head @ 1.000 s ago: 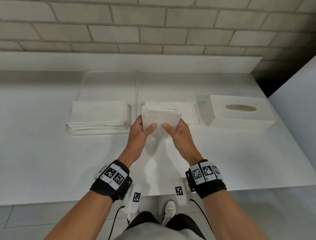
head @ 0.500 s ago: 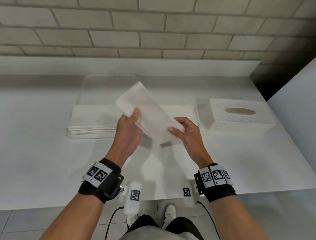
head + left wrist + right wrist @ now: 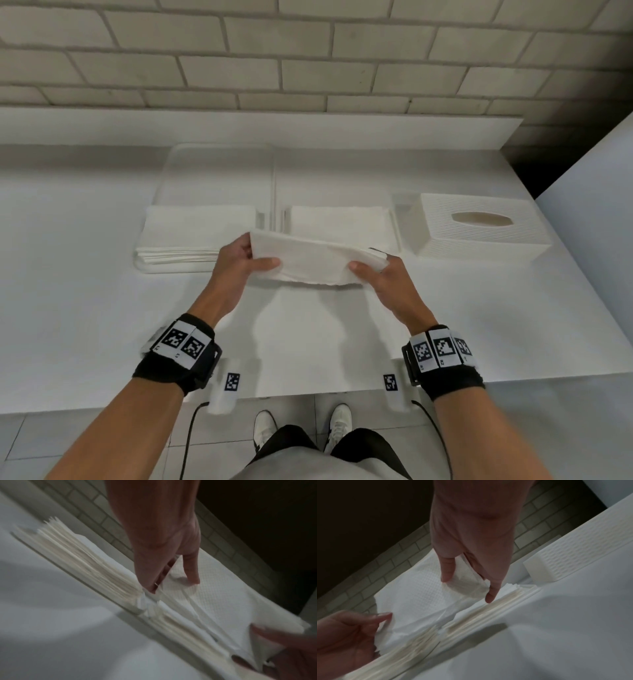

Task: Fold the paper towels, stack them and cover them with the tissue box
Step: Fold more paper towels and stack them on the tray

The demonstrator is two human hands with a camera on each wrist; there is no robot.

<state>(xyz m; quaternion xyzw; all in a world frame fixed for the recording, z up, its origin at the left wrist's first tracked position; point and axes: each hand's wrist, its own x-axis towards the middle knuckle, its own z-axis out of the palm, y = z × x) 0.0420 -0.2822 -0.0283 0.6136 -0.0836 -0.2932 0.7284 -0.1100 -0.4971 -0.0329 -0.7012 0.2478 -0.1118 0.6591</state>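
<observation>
A folded white paper towel (image 3: 313, 261) hangs level above the counter, held at both ends. My left hand (image 3: 239, 263) pinches its left end between thumb and fingers, and my right hand (image 3: 380, 274) pinches its right end. The same towel (image 3: 221, 601) shows in the left wrist view, and the towel (image 3: 419, 599) shows in the right wrist view. Behind it lies a stack of folded towels (image 3: 339, 222) on a clear tray. A thicker stack of unfolded towels (image 3: 191, 233) lies to the left. The white tissue box (image 3: 479, 229) stands at the right.
A clear tray (image 3: 219, 171) holds the left stack and reaches back toward the brick wall (image 3: 308, 68). The white counter's front edge (image 3: 308, 394) runs near my wrists. A pale panel (image 3: 589, 222) rises at the far right.
The towel went from small and bunched between both hands, to tilted diagonally up left, to stretched level. My hands moved apart to its two ends.
</observation>
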